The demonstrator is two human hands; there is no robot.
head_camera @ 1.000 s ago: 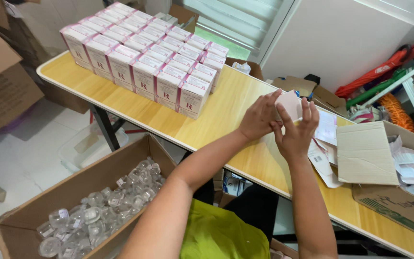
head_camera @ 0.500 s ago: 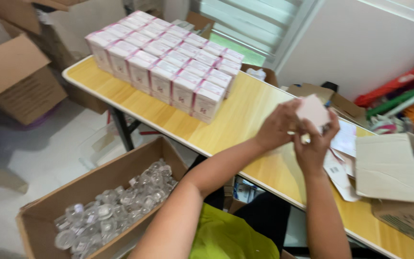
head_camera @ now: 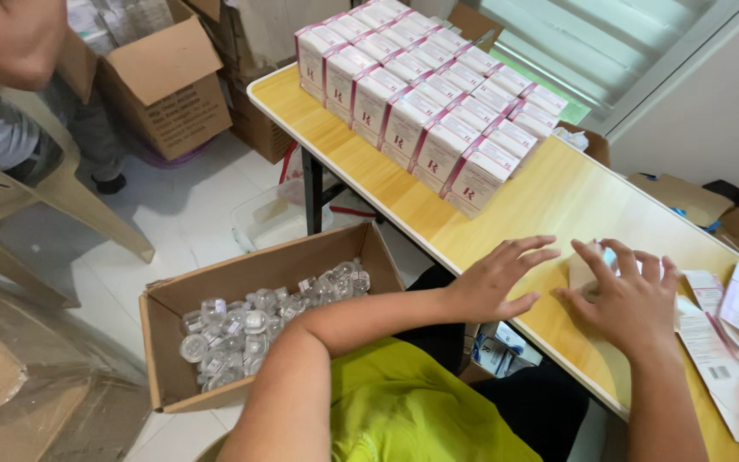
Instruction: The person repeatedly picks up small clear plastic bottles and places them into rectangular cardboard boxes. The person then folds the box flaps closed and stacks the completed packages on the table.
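Hands are working low over the yellow table (head_camera: 549, 192), near its front edge. The right hand (head_camera: 635, 299) is pressing down on a small pale carton (head_camera: 582, 267), its fingers spread and curled over the top so that most of the carton is hidden; only the left end and a bit of white between the fingers are showing. The left hand (head_camera: 498, 278) is hovering just beside it, open with fingers fanned out, holding nothing, its fingertips reaching toward the carton without clearly touching it. Flat leaflets and unfolded cartons (head_camera: 733, 321) are lying to the right of the right hand. A block of white and pink boxes (head_camera: 425, 90) is standing in neat rows farther back on the table, well apart from the hands. On the floor beside the person's left arm, an open cardboard box (head_camera: 241, 278) is holding a heap of small clear jars (head_camera: 267, 321). Another person is sitting at the far left on a pale plastic chair (head_camera: 62, 192).
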